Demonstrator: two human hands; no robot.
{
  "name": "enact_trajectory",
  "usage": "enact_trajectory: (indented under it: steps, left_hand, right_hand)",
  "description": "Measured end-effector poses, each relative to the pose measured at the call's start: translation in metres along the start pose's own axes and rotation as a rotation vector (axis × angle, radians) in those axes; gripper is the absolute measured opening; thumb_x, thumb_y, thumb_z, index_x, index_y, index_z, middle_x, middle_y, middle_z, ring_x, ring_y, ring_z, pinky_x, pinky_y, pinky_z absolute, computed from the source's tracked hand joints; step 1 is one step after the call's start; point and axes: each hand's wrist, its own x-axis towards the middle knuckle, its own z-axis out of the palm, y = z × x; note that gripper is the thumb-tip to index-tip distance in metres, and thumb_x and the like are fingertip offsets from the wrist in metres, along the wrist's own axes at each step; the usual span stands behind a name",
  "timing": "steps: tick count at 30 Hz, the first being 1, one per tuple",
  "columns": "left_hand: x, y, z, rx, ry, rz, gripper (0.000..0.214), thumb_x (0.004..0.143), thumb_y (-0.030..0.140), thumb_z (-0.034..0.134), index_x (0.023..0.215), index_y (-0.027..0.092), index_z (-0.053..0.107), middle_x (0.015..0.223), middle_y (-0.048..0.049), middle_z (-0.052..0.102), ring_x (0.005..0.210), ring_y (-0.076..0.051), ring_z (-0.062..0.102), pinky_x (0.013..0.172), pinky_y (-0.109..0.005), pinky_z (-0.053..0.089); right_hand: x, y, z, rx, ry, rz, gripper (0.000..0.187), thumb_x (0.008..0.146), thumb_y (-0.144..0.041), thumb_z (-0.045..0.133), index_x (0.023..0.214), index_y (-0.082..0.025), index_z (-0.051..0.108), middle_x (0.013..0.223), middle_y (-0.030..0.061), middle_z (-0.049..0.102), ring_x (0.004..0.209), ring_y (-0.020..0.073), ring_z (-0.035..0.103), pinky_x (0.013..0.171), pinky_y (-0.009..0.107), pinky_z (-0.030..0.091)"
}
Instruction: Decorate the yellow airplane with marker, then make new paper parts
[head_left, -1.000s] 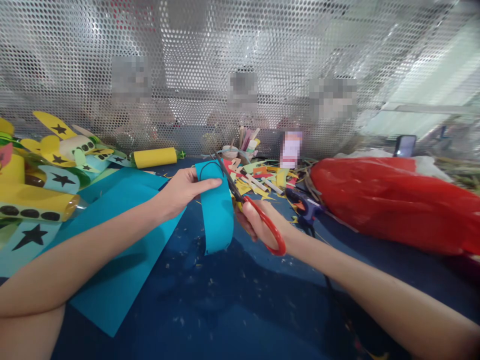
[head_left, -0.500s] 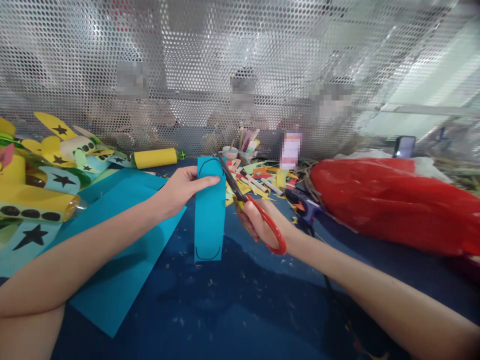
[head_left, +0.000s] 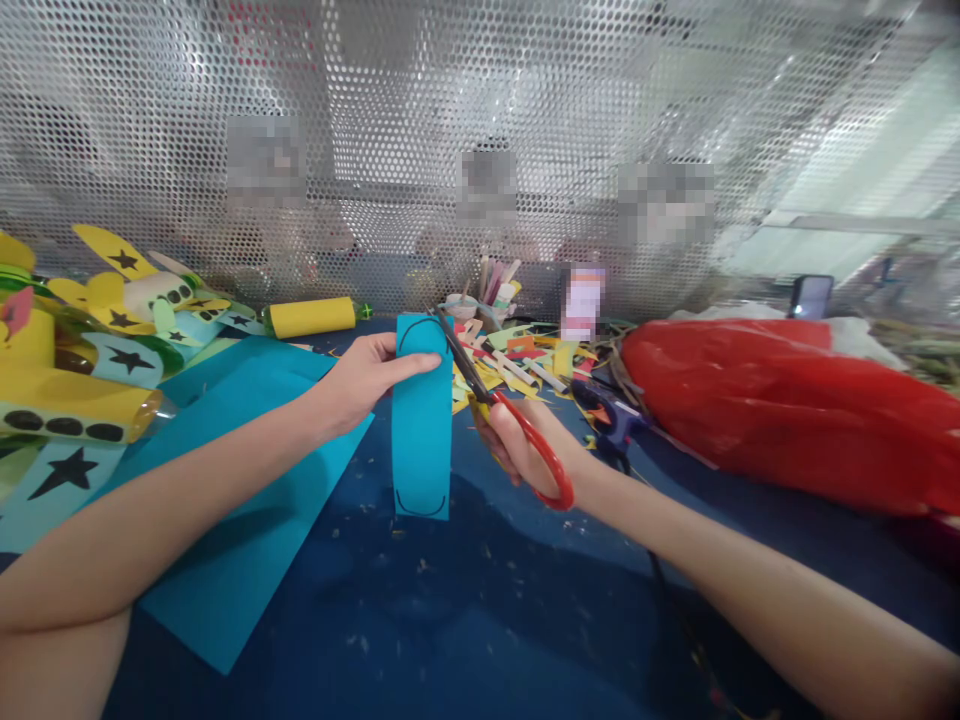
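Between thumb and fingers, my left hand (head_left: pixel 367 378) pinches a blue paper strip (head_left: pixel 421 430) near its top. The strip hangs upright above the table, with curved black lines drawn at both ends. My right hand (head_left: pixel 517 435) is closed around the handles of red-handled scissors (head_left: pixel 534 445). Their dark blades point up and left, at the strip's upper right corner beside the drawn curve. Whether the blades are parted around the paper edge is hard to make out. Larger blue paper sheets (head_left: pixel 262 500) lie under my left forearm.
Yellow bottle planes (head_left: pixel 67 405) with black stars stand at left, a yellow-wrapped bottle (head_left: pixel 311 317) behind. Colourful paper scraps (head_left: pixel 517 355) pile beyond the scissors. At right are a glue gun (head_left: pixel 616 420) and a red plastic bag (head_left: pixel 780 410). People sit behind a perforated metallic sheet (head_left: pixel 405 90).
The lower end of the blue strip has swung slightly to the right and the strip bends a little. Both hands and the scissors stay almost in place.
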Motion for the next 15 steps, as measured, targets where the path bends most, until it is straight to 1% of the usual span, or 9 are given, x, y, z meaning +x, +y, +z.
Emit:
enact_trajectory:
  steps: [3,9,15]
  left_hand:
    - [0.0005,0.0002,-0.0004,-0.008,0.004,0.002,0.022,0.068,0.033,0.08,0.079,0.015,0.073,0.072,-0.0038,0.073,0.066,-0.018,0.067,0.066,-0.032,0.055]
    - [0.0007,0.0001,-0.0013,-0.009,0.007,-0.005,0.019,0.069,0.032,0.079,0.076,0.016,0.072,0.072,-0.0034,0.073,0.064,-0.017,0.067,0.064,-0.031,0.055]
    - [0.0013,0.003,-0.0012,-0.018,0.058,-0.023,0.017,0.068,0.03,0.078,0.074,0.016,0.07,0.07,-0.0032,0.072,0.064,-0.018,0.067,0.065,-0.033,0.056]
  right_hand:
    - [0.0005,0.0009,0.0001,0.006,0.01,-0.021,0.046,0.094,-0.055,0.033,0.061,-0.023,0.032,0.049,-0.0047,0.035,0.045,0.009,0.031,0.042,0.024,0.027]
    - [0.0005,-0.0009,0.0,0.009,0.005,0.015,0.046,0.095,-0.054,0.034,0.06,-0.024,0.03,0.048,-0.005,0.033,0.044,0.0086,0.031,0.04,0.024,0.027]
    - [-0.0014,-0.0049,-0.0031,0.024,0.002,0.06,0.047,0.094,-0.054,0.034,0.059,-0.024,0.03,0.043,-0.0053,0.036,0.037,0.0077,0.034,0.037,0.023,0.03]
